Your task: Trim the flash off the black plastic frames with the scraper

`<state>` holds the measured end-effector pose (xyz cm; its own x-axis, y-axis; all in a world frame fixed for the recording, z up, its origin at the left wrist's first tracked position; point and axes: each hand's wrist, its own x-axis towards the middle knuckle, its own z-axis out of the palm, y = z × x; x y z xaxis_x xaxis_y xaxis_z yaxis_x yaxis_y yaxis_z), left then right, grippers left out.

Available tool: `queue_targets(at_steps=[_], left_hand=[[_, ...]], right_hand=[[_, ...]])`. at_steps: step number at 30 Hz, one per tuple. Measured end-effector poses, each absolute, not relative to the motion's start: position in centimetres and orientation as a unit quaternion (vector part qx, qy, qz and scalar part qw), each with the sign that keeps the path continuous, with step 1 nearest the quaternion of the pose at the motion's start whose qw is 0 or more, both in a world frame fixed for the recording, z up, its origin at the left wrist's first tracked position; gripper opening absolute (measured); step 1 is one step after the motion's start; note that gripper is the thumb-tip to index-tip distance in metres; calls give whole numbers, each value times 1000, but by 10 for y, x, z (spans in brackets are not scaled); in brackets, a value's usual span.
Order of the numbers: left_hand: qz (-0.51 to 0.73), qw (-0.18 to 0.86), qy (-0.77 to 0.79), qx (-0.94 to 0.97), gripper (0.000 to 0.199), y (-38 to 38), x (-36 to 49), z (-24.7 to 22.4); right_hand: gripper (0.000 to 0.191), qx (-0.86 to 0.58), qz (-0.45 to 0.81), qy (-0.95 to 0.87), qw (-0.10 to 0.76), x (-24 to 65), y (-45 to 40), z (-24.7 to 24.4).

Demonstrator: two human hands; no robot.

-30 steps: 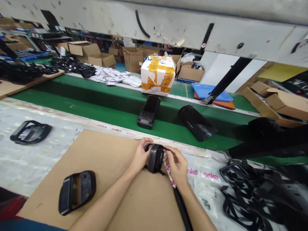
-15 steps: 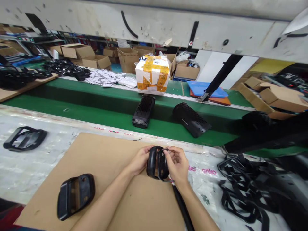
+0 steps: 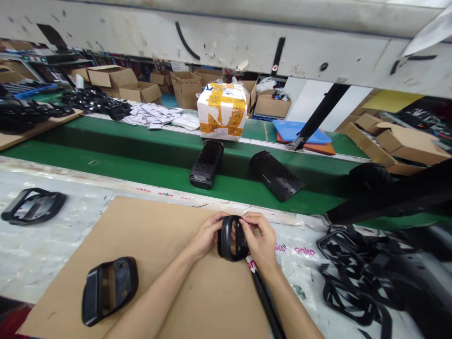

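Between my two hands, above the brown cardboard sheet (image 3: 197, 292), is a black plastic frame (image 3: 229, 240) with an opening through its middle. My left hand (image 3: 210, 233) grips its left side, the fingers partly behind it. With thumb and fingers pinched, my right hand (image 3: 259, 235) holds the upper right edge. A thin black strip seems to run along that edge, though its ends are hidden. On the cardboard at lower left lies a similar black frame (image 3: 91, 294). Below my right hand, a black rod-like tool (image 3: 264, 301) lies near the cardboard's right edge.
Another black frame (image 3: 33, 205) lies on the left of the bench. Loose black gasket-like strips (image 3: 353, 282) are heaped at right. On the green conveyor belt (image 3: 151, 162) rest two black perforated housings (image 3: 207, 165) (image 3: 275, 175). A taped white box (image 3: 222, 113) stands behind them.
The thin flat piece that stood tilted off the frame's right side now sits against it. My right hand stays pinched at the upper edge. The view has shifted slightly.
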<state>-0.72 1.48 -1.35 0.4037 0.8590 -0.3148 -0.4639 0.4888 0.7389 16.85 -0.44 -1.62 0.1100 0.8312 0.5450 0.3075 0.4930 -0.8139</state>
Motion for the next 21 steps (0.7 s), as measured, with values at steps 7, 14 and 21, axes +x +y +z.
queue_targets(at_steps=[7,14,21], left_hand=[[427,768,376,294,38,17,-6,-19],[422,771,349,325,35,16,-11,-19],[429,737,375,364,35,14,-10,-11]], right_hand=[[7,-482,280,-590,584,167,-3,-22],[13,-458,200,-663,558,165,-6,-17],[12,-474,196,-660,550,165,-7,-21]])
